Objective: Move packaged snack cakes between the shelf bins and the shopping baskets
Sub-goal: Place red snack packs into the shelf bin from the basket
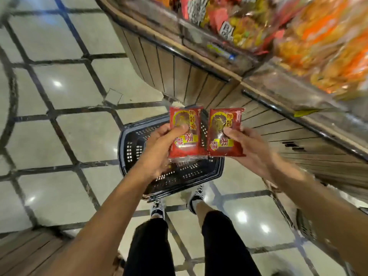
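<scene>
The left hand (159, 148) is pinching one red snack cake packet (185, 132) and the right hand (249, 148) is gripping a second red packet (225, 134) — both are hovering side by side above the black shopping basket (139, 144) sitting on the tiled floor (59, 76), beside the shelf bins (298, 36) of blurred snacks

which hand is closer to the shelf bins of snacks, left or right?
Right. The right hand, holding a red snack cake, is on the side of the shelf bins. The left hand, holding another red pack, hangs over the black basket, farther out.
</scene>
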